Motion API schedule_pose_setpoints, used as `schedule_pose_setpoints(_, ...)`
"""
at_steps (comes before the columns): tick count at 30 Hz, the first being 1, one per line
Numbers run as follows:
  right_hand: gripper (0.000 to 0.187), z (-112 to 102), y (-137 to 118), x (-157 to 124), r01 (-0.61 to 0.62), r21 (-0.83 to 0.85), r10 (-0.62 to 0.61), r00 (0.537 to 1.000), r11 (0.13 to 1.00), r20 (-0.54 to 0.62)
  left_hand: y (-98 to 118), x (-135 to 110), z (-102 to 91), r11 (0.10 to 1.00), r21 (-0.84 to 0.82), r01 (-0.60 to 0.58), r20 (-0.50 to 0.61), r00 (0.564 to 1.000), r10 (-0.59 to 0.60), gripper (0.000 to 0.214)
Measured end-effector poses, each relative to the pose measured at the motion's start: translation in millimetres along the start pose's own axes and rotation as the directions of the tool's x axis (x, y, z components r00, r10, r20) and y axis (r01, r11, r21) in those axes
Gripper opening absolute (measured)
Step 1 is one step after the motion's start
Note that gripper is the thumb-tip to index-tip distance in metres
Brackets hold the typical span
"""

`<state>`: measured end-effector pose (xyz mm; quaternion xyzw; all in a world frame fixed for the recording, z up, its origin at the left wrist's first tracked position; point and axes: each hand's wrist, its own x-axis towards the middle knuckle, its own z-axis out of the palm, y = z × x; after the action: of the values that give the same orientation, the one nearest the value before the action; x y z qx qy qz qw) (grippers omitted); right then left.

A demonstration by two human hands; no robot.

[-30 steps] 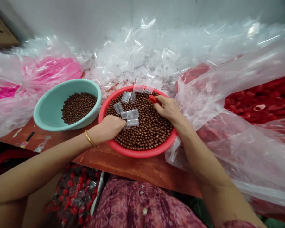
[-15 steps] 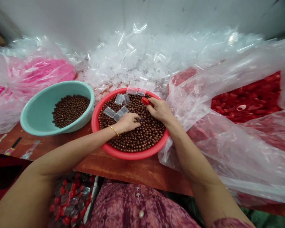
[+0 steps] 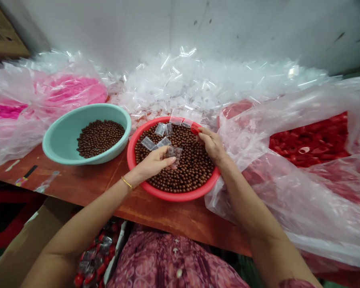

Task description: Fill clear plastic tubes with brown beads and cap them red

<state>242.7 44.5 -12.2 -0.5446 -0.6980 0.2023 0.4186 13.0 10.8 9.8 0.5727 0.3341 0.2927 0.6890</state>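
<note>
Just below a white wall point(image 3: 168, 28), on a wooden table point(image 3: 78, 188), right-hand fingers point(image 3: 207, 138) pinch a red cap point(image 3: 195, 130).

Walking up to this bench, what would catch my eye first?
A red basin heaped with brown balls sits mid-table under the left hand and right hand. Behind it lies a big heap of small clear bags, and to the right bright red pieces fill a plastic sheet.

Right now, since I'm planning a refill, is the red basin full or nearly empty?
The red plastic basin is nearly full: brown balls cover its whole floor and reach close under the rim.
</note>
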Motion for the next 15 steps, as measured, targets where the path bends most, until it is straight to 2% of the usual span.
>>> schedule_pose_setpoints(3,0.029,0.1,-14.0,-5.2,-0.075,0.169,0.077,0.997,0.983,-0.009,-3.6,-15.6,0.1,0.998,-0.031,0.049,-0.031,0.998,-0.050,0.033)
schedule_pose_setpoints(5,0.027,1.4,-29.3,-10.1,-0.139,0.274,0.119,0.989,0.952,0.088,-6.0,-21.2,-0.2,0.997,-0.058,0.051,-0.035,0.998,-0.053,0.034)
schedule_pose_setpoints(7,0.034,3.2,-46.0,-15.0,-0.209,0.384,0.131,0.967,0.900,0.218,-7.9,-22.5,-0.5,0.996,-0.079,0.033,-0.014,0.999,-0.035,0.034)
schedule_pose_setpoints(11,0.033,7.8,-70.3,-20.3,-0.253,0.473,0.021,0.896,0.844,0.443,-9.6,-20.6,-1.7,0.992,-0.124,0.019,0.064,0.998,-0.011,0.034)
schedule_pose_setpoints(13,0.029,11.1,-74.8,-21.5,-0.222,0.472,-0.035,0.878,0.853,0.477,-10.2,-20.3,-3.3,0.988,-0.151,0.015,0.073,0.997,-0.004,0.035)
schedule_pose_setpoints(15,0.026,15.2,-75.1,-23.1,-0.194,0.464,-0.043,0.891,0.864,0.452,-11.0,-20.5,-5.2,0.983,-0.180,0.018,0.072,0.997,-0.005,0.036)
